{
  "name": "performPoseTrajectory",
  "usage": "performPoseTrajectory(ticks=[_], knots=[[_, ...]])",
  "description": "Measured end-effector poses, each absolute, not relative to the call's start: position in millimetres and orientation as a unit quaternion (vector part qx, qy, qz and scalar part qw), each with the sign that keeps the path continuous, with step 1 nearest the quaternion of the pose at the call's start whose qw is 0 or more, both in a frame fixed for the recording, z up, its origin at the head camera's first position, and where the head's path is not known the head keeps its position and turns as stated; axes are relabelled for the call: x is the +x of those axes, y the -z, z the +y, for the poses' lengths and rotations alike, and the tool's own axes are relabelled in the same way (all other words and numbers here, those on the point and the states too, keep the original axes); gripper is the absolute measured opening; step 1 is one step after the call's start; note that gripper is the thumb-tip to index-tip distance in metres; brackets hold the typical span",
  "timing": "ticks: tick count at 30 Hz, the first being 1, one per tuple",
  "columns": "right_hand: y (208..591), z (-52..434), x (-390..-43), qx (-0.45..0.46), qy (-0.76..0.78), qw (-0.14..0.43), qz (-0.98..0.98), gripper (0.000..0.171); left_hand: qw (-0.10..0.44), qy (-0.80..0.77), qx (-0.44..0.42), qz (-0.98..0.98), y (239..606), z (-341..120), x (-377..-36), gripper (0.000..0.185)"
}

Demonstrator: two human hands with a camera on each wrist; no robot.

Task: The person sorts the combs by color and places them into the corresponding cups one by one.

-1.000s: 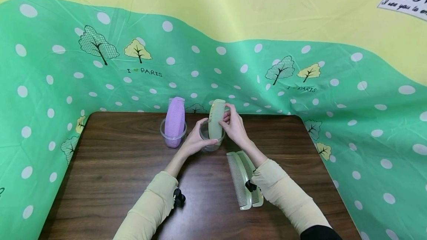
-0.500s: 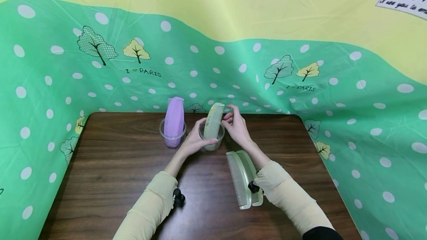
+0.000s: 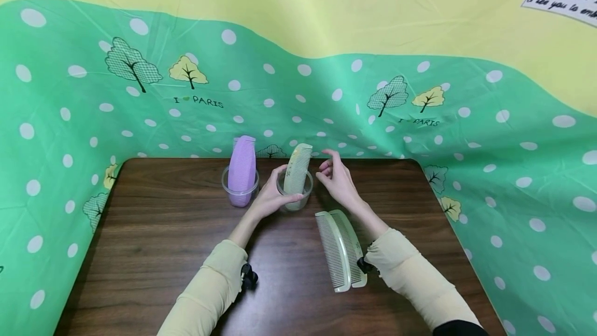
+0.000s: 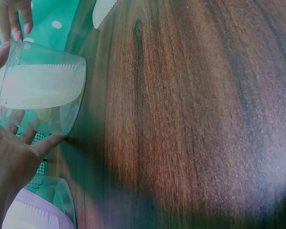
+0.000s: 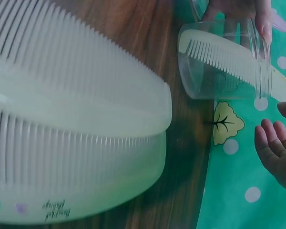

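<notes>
A pale green comb (image 3: 297, 169) stands leaning in a clear plastic cup (image 3: 305, 200) near the table's back edge. My left hand (image 3: 272, 194) grips that cup from its left side, thumb across the front. Just right of the cup, my right hand (image 3: 339, 180) is apart from it, fingers loosely bent and nothing between them. In the right wrist view the comb (image 5: 219, 52) shows through the cup wall. Two more light green combs (image 3: 342, 250) lie side by side on the table near my right forearm.
Left of my left hand stands a second clear cup (image 3: 240, 198) with purple combs (image 3: 242, 165) upright in it. The brown wooden table (image 3: 154, 232) ends at a green and yellow cloth (image 3: 186, 128) behind and at both sides.
My right hand has let go of the green comb and drawn back to the right. The comb has sunk and tilted in the cup. My left hand stays on the cup.
</notes>
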State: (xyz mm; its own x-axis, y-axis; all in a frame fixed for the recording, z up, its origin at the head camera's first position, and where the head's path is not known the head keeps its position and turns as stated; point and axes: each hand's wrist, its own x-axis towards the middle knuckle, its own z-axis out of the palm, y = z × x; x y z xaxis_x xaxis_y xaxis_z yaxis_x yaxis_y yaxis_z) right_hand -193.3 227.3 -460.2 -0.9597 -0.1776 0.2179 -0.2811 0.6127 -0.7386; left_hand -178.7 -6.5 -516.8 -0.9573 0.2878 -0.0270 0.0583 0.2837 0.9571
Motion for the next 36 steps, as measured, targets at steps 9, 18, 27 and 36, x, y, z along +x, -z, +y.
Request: performPoseTrajectory(ticks=[9,18,27,36], knots=[[462,238,-185,0.140,-0.404,0.039,-0.903,0.062,0.091,-0.582,0.106,0.801,516,-8,-178,0.099],[463,243,-173,0.149,-0.358,0.017,-0.922,0.062,0.097,-0.582,0.103,0.801,517,-8,-179,0.098],[468,250,-158,0.120,-0.304,-0.036,-0.944,0.068,0.099,-0.585,0.101,0.799,517,-8,-178,0.098],[473,251,-143,0.129,-0.289,-0.068,-0.946,0.073,0.103,-0.585,0.100,0.798,517,-7,-178,0.097]])
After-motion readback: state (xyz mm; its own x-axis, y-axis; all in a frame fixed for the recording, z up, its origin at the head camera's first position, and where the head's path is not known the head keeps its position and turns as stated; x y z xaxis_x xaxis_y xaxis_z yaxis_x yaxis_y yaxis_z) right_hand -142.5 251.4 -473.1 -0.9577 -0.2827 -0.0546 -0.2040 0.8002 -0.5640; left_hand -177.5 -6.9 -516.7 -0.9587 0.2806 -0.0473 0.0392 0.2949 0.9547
